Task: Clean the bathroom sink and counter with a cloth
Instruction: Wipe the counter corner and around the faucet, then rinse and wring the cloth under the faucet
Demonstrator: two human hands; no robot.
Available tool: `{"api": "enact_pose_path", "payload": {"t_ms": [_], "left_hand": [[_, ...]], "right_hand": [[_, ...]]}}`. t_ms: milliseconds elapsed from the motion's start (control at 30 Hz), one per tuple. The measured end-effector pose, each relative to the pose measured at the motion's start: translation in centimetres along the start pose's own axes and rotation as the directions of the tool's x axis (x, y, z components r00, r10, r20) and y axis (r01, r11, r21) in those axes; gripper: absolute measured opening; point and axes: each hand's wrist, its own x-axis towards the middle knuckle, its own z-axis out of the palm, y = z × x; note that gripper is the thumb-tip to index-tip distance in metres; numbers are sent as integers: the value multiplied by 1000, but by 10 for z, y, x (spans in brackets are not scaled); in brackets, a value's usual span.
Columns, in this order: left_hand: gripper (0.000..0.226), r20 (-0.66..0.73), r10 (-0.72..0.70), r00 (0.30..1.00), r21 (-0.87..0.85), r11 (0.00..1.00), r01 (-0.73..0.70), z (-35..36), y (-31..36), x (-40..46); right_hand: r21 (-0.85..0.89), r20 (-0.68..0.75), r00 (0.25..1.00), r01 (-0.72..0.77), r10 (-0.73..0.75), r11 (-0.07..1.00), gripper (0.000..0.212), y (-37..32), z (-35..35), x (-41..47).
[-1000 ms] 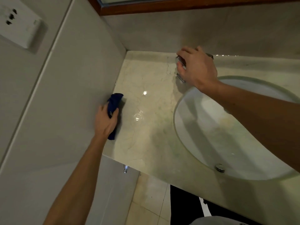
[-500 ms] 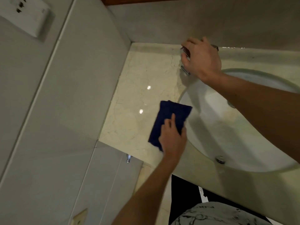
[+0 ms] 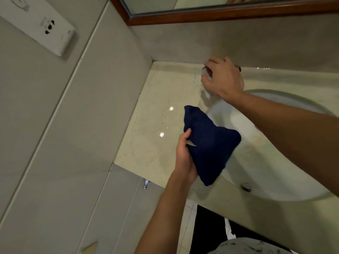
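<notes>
- Left hand (image 3: 183, 158): grip closed around a dark blue cloth (image 3: 209, 143), thumb on the cloth's left edge, fingers hidden beneath the fabric
- Cloth: bunched and folded, raised above the near-left rim of the sink (image 3: 275, 162); it overlaps both the basin edge and the marble surface (image 3: 156, 129) in this view. Whether it touches either cannot be told; its edges are blurred
- Right hand (image 3: 223, 79): at the far side of the surface, just beyond the far-left rim of the sink, fingers curled round a small shiny object (image 3: 207, 72), seemingly glass or metal, mostly hidden by the hand. What the object is cannot be determined
- Sink: white oval basin set into the surface, with a metal drain (image 3: 246, 186) at its near side. Yellowish discolouration shows on the basin wall beside the right forearm
- Surface: pale veined marble, glossy, with bright light reflections to the left of the cloth
- Surroundings: grey tiled wall (image 3: 64, 134) on the left carrying a white socket plate (image 3: 42, 28); a wood-framed mirror (image 3: 220, 8) on the far wall above the surface; a small metal fitting (image 3: 146, 183) below the surface's near-left edge; tiled floor (image 3: 185, 226) visible below the near edge
</notes>
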Motion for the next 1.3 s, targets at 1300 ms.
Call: {"api": "enact_pose_path", "payload": {"t_ms": [1300], "left_hand": [[64,450,392,802,688,421,-591,62,-6,-6]], "right_hand": [[790,356,872,-473,334,391,30,-32,-120,-127]]}}
